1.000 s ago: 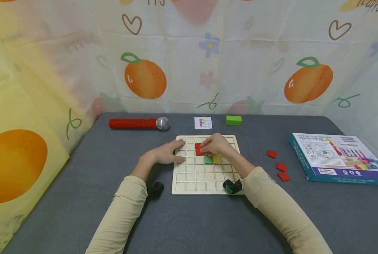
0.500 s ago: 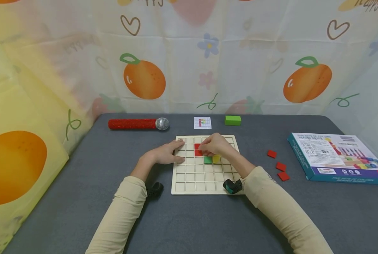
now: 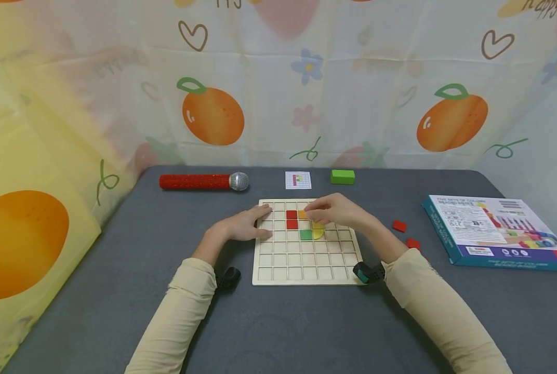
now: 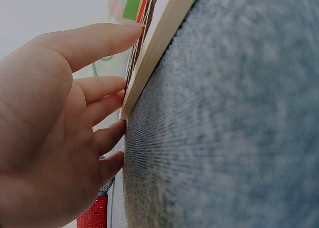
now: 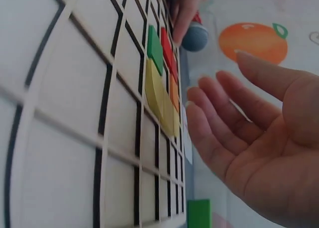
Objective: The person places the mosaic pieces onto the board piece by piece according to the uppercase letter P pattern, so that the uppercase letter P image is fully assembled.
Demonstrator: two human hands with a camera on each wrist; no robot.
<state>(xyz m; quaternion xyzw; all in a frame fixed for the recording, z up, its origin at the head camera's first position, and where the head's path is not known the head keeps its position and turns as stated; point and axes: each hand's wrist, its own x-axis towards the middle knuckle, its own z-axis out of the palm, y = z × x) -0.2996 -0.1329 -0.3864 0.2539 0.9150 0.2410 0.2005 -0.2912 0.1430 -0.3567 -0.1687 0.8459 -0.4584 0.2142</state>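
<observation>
A pale wooden grid board (image 3: 278,261) lies mid-table. On it sit two red squares (image 3: 291,224), one behind the other, an orange piece (image 3: 302,214) beside the far one, a green square (image 3: 305,235) and yellow pieces (image 5: 155,92), one with a curved edge. My left hand (image 3: 242,225), fingers spread, rests with its fingertips at the board's left edge. Over the orange and yellow pieces hovers my right hand (image 3: 340,211), partly covering them in the head view. The right wrist view shows this hand (image 5: 269,143) with thumb and fingers apart and nothing between them.
Loose red squares (image 3: 399,225) lie right of the board, partly behind the right sleeve. A boxed set (image 3: 498,234) lies farther right. Along the back are a red microphone (image 3: 199,182), a small pattern card (image 3: 298,180) and a green block (image 3: 342,177).
My right hand has drawn off to the right from the red squares, uncovering them, the orange piece and more yellow. Its sleeve now covers one loose red square. My left hand stays put.
</observation>
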